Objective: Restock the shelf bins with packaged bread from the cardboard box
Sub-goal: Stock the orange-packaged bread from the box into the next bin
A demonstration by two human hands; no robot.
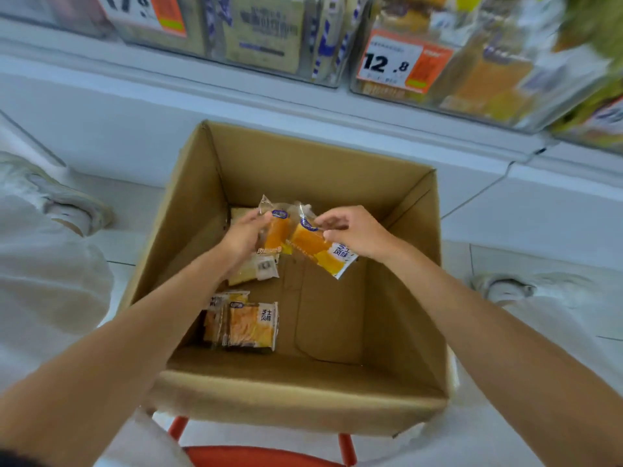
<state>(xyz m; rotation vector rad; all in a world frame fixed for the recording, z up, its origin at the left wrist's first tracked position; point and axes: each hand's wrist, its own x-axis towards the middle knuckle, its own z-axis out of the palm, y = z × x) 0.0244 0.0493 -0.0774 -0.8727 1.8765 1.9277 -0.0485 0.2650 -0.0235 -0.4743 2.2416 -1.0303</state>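
Observation:
An open cardboard box (303,156) stands on the floor between my legs. Inside it, my left hand (244,235) grips a packaged bread (278,234) with an orange slice showing through clear wrap. My right hand (354,232) holds a second packaged bread (320,252) by its top edge, tilted, touching the first. Another pack (254,269) lies under my left hand. Two more bread packs (251,325) lie on the box floor near the left wall. Clear shelf bins (269,32) filled with bread sit above the box.
A white shelf ledge (303,106) runs across behind the box. Orange price tags (401,62) hang on the bin fronts. My shoes (57,197) rest on the tiled floor either side. A red stool (256,456) is under me at the bottom edge.

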